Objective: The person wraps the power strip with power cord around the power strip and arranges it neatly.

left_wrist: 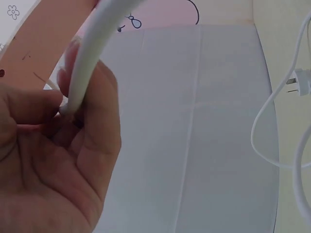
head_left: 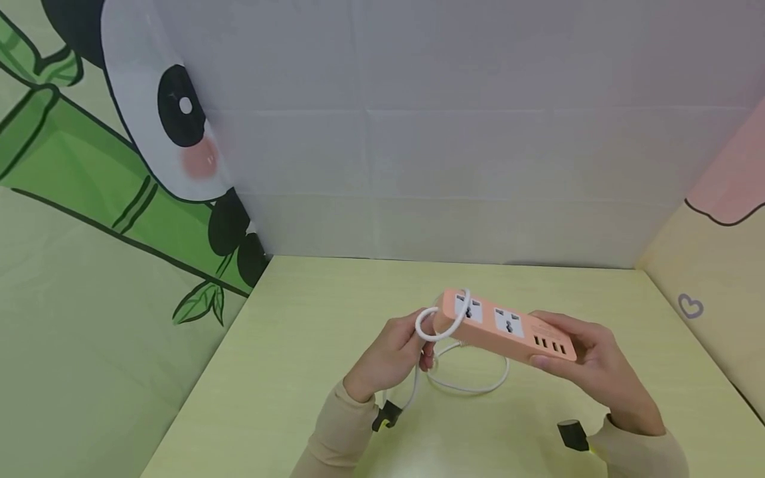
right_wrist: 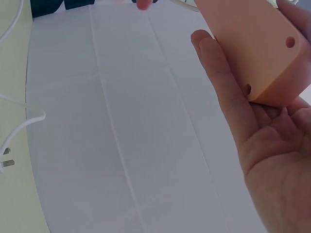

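Observation:
A pink power strip (head_left: pixel 493 337) with white socket panels and several USB ports is held tilted above the table. My right hand (head_left: pixel 600 365) grips its USB end, thumb on the near side and fingers along the far side. In the right wrist view the strip's plain underside (right_wrist: pixel 257 48) with small holes shows. My left hand (head_left: pixel 388 355) pinches the white cord (left_wrist: pixel 92 53) by the strip's other end, where a loop of it crosses the sockets. More cord hangs below that hand and curves near the tabletop. A white plug (left_wrist: pixel 302 82) with metal prongs appears in the left wrist view.
The pale yellow table (head_left: pixel 239 398) stretches under both hands. A grey-white backdrop (head_left: pixel 448 146) rises at its far edge. A panda and bamboo print (head_left: pixel 149 192) covers the left side, and a cream and pink panel (head_left: pixel 717 265) stands on the right.

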A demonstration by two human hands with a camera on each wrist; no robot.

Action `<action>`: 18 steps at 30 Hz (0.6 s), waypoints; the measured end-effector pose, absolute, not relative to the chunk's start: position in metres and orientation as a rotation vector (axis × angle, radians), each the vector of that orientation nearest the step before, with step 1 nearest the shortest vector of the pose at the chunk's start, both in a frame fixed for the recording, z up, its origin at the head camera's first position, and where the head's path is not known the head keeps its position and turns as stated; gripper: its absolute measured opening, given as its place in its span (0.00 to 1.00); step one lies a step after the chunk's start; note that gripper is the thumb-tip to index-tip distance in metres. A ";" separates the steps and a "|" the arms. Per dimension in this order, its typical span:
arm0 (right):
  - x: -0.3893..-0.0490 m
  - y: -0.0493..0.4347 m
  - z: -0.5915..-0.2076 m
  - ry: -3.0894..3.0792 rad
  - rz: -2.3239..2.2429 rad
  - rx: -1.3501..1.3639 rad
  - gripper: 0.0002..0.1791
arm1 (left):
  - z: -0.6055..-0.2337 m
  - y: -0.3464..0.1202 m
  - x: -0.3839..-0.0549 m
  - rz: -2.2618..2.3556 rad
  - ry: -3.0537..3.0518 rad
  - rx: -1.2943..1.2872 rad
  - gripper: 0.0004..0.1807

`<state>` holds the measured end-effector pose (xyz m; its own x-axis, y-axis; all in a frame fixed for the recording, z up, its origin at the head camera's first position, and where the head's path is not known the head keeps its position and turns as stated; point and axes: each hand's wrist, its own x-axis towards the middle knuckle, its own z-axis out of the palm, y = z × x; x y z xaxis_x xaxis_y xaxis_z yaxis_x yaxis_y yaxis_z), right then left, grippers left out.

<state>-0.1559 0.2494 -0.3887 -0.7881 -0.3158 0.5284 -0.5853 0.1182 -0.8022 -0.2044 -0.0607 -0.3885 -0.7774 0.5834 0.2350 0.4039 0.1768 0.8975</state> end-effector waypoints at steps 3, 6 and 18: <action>-0.157 0.252 -0.389 -2.160 1.725 0.862 0.30 | -0.388 -0.061 -0.204 1.620 2.290 0.992 0.12; -0.157 0.253 -0.390 -2.158 1.730 0.831 0.30 | -0.389 -0.060 -0.204 1.590 2.312 0.998 0.12; -0.156 0.254 -0.389 -2.184 1.706 0.766 0.31 | -0.388 -0.057 -0.201 1.529 2.323 1.039 0.13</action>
